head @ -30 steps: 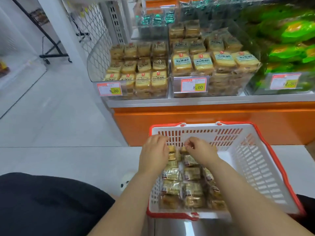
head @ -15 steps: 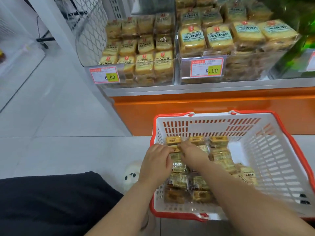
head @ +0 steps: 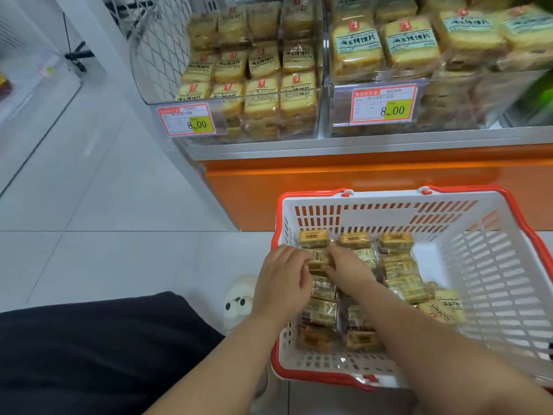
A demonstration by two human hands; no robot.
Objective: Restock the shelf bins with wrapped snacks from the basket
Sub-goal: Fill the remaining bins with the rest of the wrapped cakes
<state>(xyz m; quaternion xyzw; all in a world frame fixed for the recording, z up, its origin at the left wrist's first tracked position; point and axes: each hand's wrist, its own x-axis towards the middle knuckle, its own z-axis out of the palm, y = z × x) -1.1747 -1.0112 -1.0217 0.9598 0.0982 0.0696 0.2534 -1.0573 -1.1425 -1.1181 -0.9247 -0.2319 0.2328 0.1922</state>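
Observation:
A white basket with a red rim (head: 490,265) stands on the floor before the shelf, holding several wrapped yellow snacks (head: 399,269) in rows along its left half. Both hands are inside it at the left. My left hand (head: 281,280) and my right hand (head: 348,266) grip the two ends of one wrapped snack (head: 317,259) in the second row. Above, a clear left shelf bin (head: 299,127) is packed with wrapped snacks, and the right shelf bin (head: 449,94) is packed too.
Price tags reading 8.00 hang on both bins (head: 187,122) (head: 383,104). An orange shelf base (head: 359,181) runs behind the basket. A wire mesh panel (head: 158,46) stands left of the bins. White tiled floor (head: 89,205) spreads left; a white slipper (head: 239,304) lies beside the basket.
The camera has tilted down and moved closer. Both hands have come together from the back row onto one snack in the basket's left column.

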